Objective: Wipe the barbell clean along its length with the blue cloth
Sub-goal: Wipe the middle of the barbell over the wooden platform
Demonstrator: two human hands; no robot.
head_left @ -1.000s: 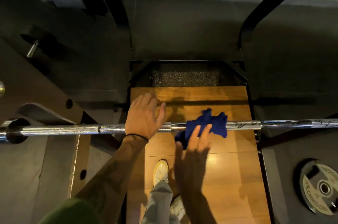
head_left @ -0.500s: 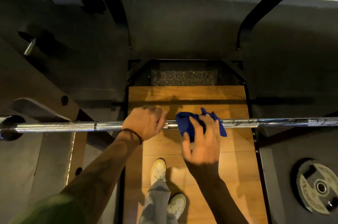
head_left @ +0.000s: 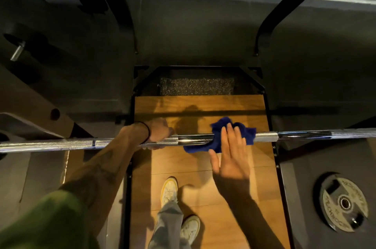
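The barbell [head_left: 305, 134] runs level across your view from edge to edge, above the wooden lifting platform [head_left: 234, 218]. The blue cloth [head_left: 218, 143] is bunched over its smooth chrome middle section, draped on both sides of the shaft, with a flap hanging down toward you on the left. Your right hand [head_left: 231, 159] lies flat on top of the cloth, fingers stretched out and close together, thumb spread to the side; it presses the cloth against the bar rather than curling around it. Your left hand [head_left: 159, 133] is on the bar just left of the cloth, knuckles over the far side of the shaft and fingers wrapped under it, clamped on the knurled part. A dark band [head_left: 148, 133] circles that wrist, and a green sleeve [head_left: 40, 222] covers your upper arm. Below the bar you see your two white shoes [head_left: 168, 189] on the wood. A weight plate [head_left: 344, 203] lies flat on the dark rubber floor to your right, well apart from the bar.
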